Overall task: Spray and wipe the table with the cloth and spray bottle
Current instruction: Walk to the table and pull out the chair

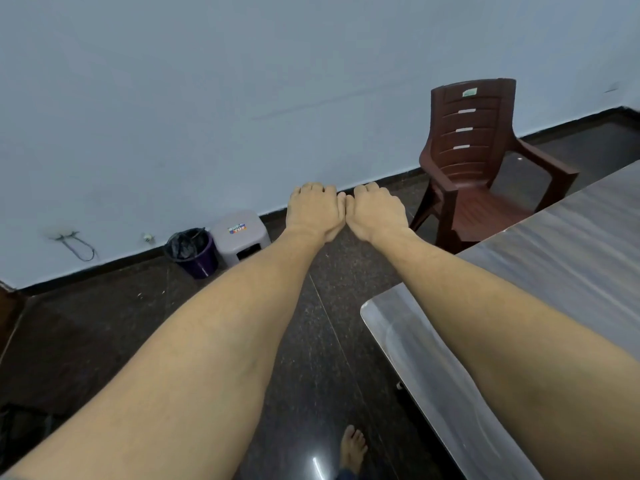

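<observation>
Both bare arms stretch straight forward, with the left hand [313, 211] and the right hand [375, 211] held side by side, backs up, over the dark speckled stone floor [329, 341]. The two thumbs touch along their inner edges. On each hand the fingers curl down and under, so each grip is closed. Nothing shows in either one, though the palms are hidden from this view.

The glossy grey wood-grain desk [571, 244] lies to the right of and below the hands, and neither grip touches it. Its rounded near corner sits under the right forearm, which crosses over that edge, and the hands themselves are out past the desk, above the floor.

A brown plastic armchair [474, 174] stands just beyond the desk's far end, near the right hand in the frame. Against the pale blue wall [207, 98], to the left of the hands, sit a pale grey plastic stool [240, 235] and, just beside it, a purple bucket lined with a black bag [194, 252]. A bare foot [353, 445] stands on the floor between the forearms.
</observation>
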